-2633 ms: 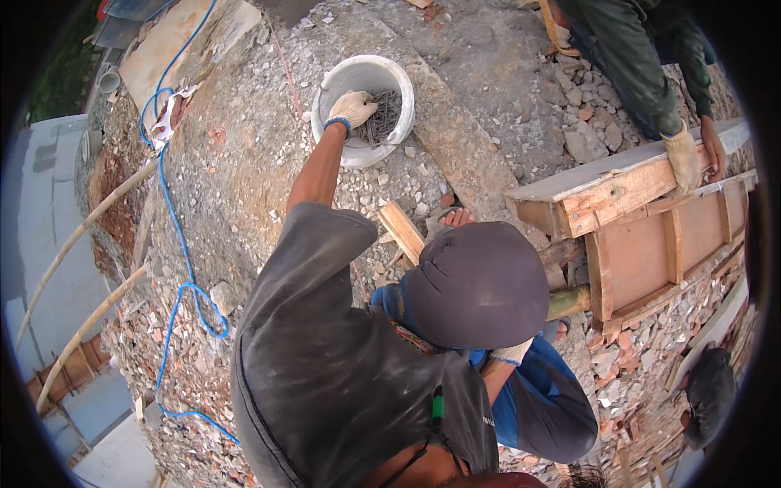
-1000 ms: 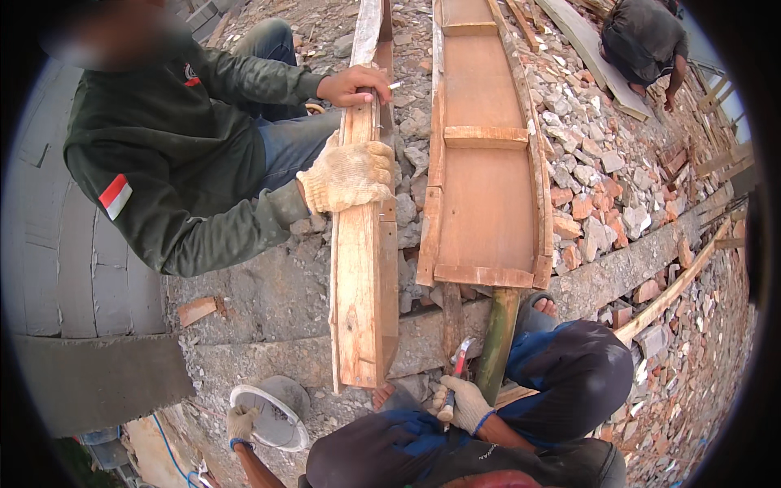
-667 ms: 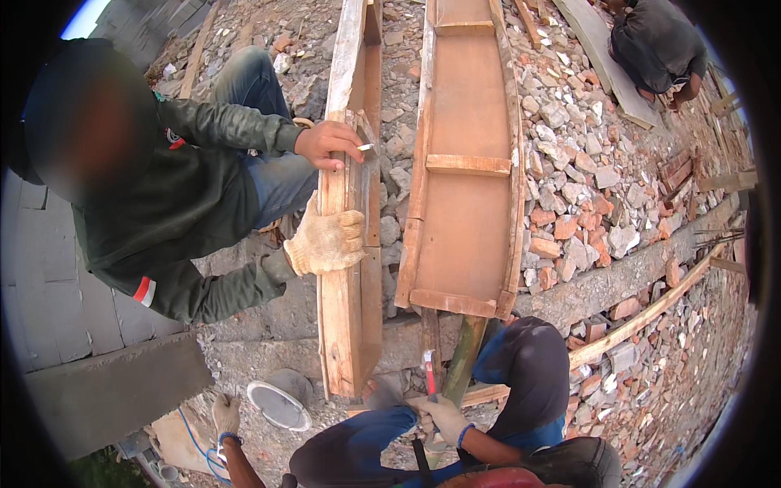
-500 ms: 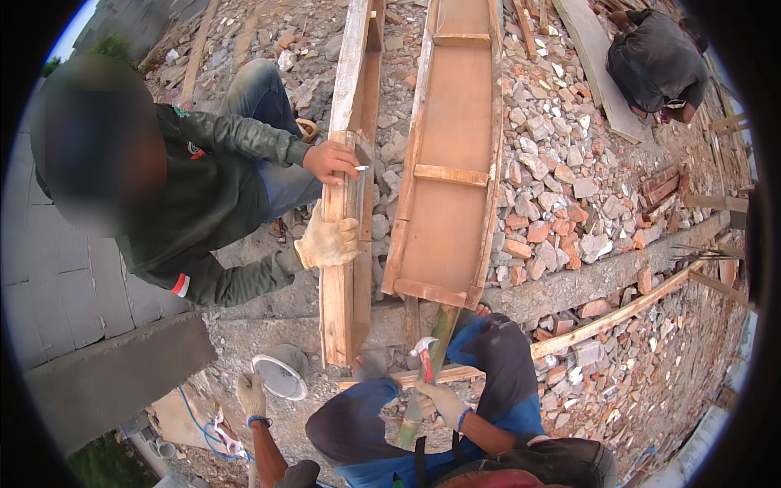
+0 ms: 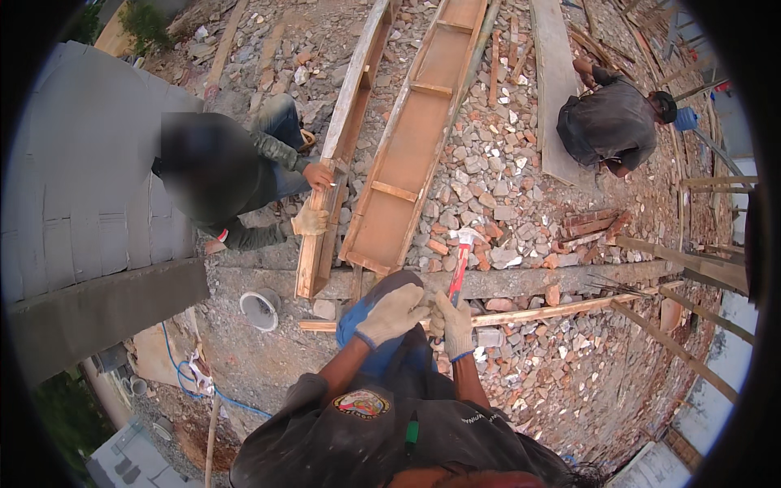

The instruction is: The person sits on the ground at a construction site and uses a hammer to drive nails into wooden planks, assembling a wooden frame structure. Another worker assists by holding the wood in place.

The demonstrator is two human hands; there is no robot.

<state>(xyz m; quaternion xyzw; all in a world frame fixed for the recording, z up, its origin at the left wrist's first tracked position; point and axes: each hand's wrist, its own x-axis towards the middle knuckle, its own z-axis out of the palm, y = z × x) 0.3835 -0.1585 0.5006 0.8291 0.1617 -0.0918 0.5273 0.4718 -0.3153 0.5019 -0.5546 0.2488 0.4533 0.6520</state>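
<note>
My right hand (image 5: pixel 452 324), in a pale work glove, is closed around the red handle of a hammer (image 5: pixel 460 270), whose head points forward over the rubble. Close on its left, my gloved left hand (image 5: pixel 394 314) is held above my knee, its fingers stretched toward the right hand and nothing seen in them. Ahead lies a long wooden formwork panel (image 5: pixel 390 224) with crosspieces. Beside it a co-worker (image 5: pixel 213 167) steadies a second long wooden form (image 5: pixel 325 220) with one bare and one gloved hand; a small white stick is in the bare one.
Broken brick rubble (image 5: pixel 496 179) covers the ground. A concrete beam (image 5: pixel 521 281) and a thin timber strip (image 5: pixel 553 314) run across before me. A bucket (image 5: pixel 260 310) stands left. Another person (image 5: pixel 610 122) bends beside a plank (image 5: pixel 557 89). Poles (image 5: pixel 675 342) slant in at right.
My left hand has come from the lower left to beside the right. The hammer has risen from between my knees and now points forward. My view has shifted, showing more of my torso.
</note>
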